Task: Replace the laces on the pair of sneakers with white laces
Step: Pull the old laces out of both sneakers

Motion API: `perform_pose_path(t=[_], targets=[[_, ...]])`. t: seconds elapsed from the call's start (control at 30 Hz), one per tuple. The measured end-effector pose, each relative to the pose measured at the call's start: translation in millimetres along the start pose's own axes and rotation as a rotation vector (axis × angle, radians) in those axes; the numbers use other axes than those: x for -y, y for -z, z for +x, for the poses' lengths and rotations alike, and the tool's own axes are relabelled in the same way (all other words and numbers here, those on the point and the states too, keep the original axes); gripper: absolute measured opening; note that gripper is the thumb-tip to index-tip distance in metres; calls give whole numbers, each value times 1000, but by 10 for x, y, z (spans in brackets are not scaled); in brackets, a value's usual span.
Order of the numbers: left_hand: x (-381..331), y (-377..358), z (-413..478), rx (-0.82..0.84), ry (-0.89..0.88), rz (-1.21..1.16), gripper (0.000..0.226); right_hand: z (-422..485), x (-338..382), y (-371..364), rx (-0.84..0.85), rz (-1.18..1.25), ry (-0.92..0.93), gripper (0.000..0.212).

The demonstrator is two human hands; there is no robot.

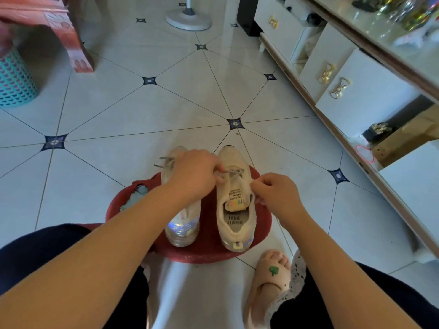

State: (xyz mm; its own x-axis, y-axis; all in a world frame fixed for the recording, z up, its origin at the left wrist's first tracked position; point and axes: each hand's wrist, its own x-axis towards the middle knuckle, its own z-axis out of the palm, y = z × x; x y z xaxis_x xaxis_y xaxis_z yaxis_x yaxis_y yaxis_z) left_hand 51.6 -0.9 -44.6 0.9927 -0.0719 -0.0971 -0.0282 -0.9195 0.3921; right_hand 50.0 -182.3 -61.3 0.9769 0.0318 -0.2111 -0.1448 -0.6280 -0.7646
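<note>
Since the glossy pale tiled floor [142, 110] fills most of the view, the round red plastic stool [209, 252] really pops, and both shoes sit on it side by side, heels toward the person. The left sneaker [183, 224] and right sneaker [237, 160] are beige and soft-looking with shiny iridescent heels. The left hand [193, 175] reaches across, knuckles up, pinching the flat greyish lace [234, 172] above the right sneaker's tongue. The right hand [278, 193], fingers curled, pinches that shoe's upper edge beside the tongue.

red stool [209, 254], pair of beige sneakers [234, 211] standing on it
</note>
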Motion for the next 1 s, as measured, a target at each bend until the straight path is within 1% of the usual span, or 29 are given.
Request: perform_pose_path(t=[0.1, 0.17, 0.2, 0.23, 0.27, 0.33, 0.4, 0.47, 0.5, 0.53, 0.6, 0.67, 0.77, 0.8, 0.87, 0.9, 0.93, 1.0], targets=[[-78, -98, -25, -13, -55, -35, 27, -6, 15, -9, 39, 46, -16, 18], [-94, -148, -53, -23, -62, 56, 42, -2, 13, -26, 59, 103, -37, 19], [-96, -177, -67, -24, -62, 112, 46, -6, 12, -38, 71, 135, -48, 20], [-93, -201, -76, -28, -64, 150, 46, -7, 10, -48, 86, 169, -61, 20], [-85, -205, -77, -28, -60, 163, 41, -3, 9, -51, 105, 202, -82, 20], [-61, -172, -58, -29, -32, 100, 27, 30, 20, -13, 144, 231, -150, 19], [-46, -135, -31, -8, 17, -38, 16, 71, 28, 44, 178, 143, -185, 18], [-78, -130, -40, 9, 34, -139, 11, 100, 44, 67, 137, -119, -103, 13], [-102, -135, -52, 13, 30, -153, 11, 94, 68, 54, 82, -252, -18, 7], [-120, -142, -56, 19, 21, -153, 11, 74, 107, 23, 28, -357, 82, 8], [-122, -149, -56, 29, 9, -158, 11, 61, 151, -82, 1, -475, 284, 27], [-110, -128, -58, 37, 4, -177, 11, 66, 183, -186, 19, -553, 413, 25], [-104, -106, -79, 31, 9, -157, 11, 78, 187, -237, -34, -656, 502, 17], [-102, -97, -89, 19, 14, -143, 11, 90, 177, -235, -50, -645, 522, 14], [-88, -81, -90, 10, 14, -83, 10, 100, 157, -242, -38, -532, 529, 8], [-86, -78, -84, 24, 7, -40, 14, 90, 147, -265, -20, -475, 522, 4], [-98, -84, -81, 46, -1, -2, 19, 76, 137, -297, -4, -427, 501, 4], [-122, -106, -78, 63, -13, 39, 21, 60, 121, -340, 22, -327, 435, 14]])
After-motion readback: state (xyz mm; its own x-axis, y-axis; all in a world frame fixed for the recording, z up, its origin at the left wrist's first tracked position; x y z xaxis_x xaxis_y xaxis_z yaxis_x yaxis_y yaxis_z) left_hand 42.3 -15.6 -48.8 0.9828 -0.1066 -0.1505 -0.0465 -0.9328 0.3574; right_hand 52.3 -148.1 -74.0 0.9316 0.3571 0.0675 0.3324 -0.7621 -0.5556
